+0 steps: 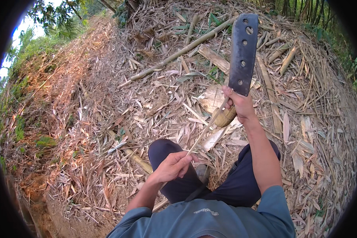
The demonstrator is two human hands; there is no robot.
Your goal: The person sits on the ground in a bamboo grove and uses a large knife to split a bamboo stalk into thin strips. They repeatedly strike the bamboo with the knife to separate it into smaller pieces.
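My right hand is closed around a broad, dark cleaver, whose blade points up and away and has a row of holes. A rounded yellow-brown piece shows just below that hand; I cannot tell whether it is the cleaver's handle or a separate bamboo piece. My left hand, above my left knee, pinches a thin, pale bamboo strip. The strip slants up to the right and reaches the fingers of my right hand. Whether those fingers press on it is hidden.
Dry leaves and bamboo shavings cover the sloping ground. A long bamboo pole lies ahead, with split bamboo pieces to the right. My bent knees are close beneath my hands. Bare reddish soil shows at left.
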